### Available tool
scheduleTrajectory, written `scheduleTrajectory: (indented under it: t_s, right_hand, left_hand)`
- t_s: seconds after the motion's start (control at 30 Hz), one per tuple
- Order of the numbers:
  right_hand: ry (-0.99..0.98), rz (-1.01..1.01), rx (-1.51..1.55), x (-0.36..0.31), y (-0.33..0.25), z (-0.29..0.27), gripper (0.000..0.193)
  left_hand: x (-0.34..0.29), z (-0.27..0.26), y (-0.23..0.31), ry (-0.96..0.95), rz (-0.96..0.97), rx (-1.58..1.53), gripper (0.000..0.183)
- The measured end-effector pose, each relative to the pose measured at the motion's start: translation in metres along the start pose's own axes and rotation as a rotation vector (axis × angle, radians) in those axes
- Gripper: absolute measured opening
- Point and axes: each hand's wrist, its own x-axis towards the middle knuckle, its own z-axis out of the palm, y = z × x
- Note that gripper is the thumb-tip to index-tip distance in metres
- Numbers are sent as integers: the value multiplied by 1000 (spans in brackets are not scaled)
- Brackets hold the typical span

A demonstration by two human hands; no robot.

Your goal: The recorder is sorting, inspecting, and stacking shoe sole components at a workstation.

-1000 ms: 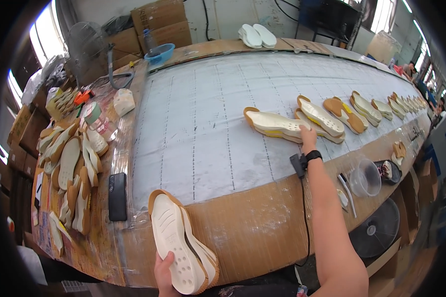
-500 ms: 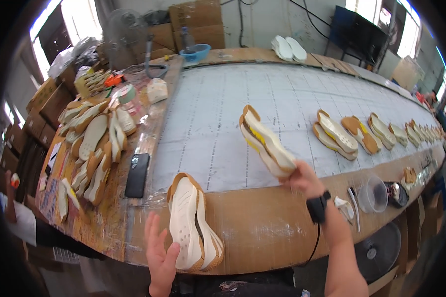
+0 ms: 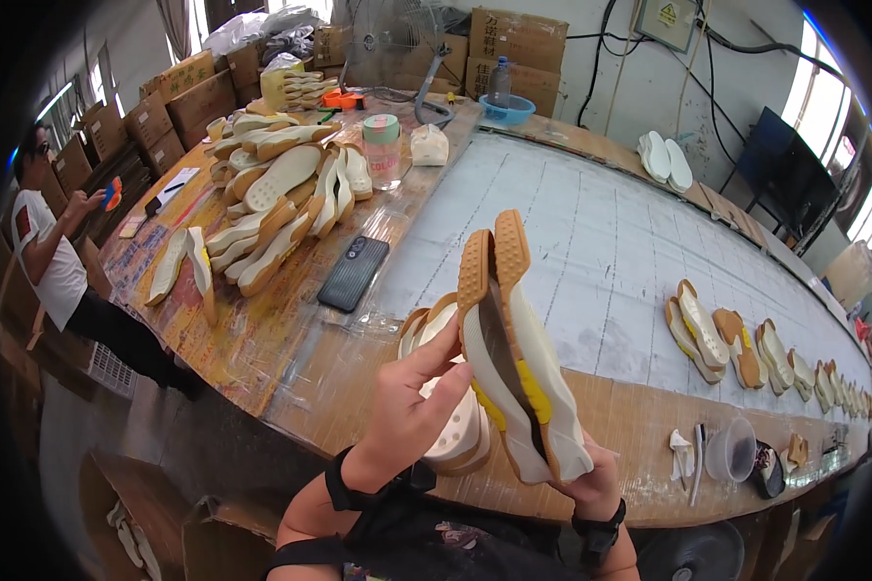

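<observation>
A pair of cream shoe soles with tan studded treads and yellow strips is held upright, one against the other, above the near table edge. My right hand grips their lower ends. Beside their left edge is my left hand, fingers stretched and thumb apart. Its fingertips meet the sole's rim, though whether they press on it I cannot tell. Behind that hand, another pair of cream and tan soles rests on the table, partly covered by the hand and the raised pair.
A pile of soles lies at the left, near a phone and a jar with a green lid. To the right, a row of soles runs along the white sheet. A clear tub sits nearby. Someone stands far left.
My right hand has brought the pair of soles nearer to me and turned their treads into view. The left hand has risen from the resting pair to the raised soles. The view has swung left.
</observation>
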Motion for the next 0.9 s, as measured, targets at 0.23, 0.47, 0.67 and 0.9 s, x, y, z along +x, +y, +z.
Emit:
scheduleTrajectory:
  t_s: [0.23,0.47,0.67,0.9]
  right_hand:
    - [-2,28,31,-13,11,-7,71]
    - [70,-68,-74,-25,21,12,71]
    - [126,-252,-240,-25,15,28,70]
    - [133,-608,-655,1,-9,69,80]
  left_hand:
    - [-10,4,12,33,38,114,42]
    - [-15,11,35,68,43,94,44]
    - [-9,14,26,95,-38,-111,51]
    - [-8,32,16,40,6,-218,65]
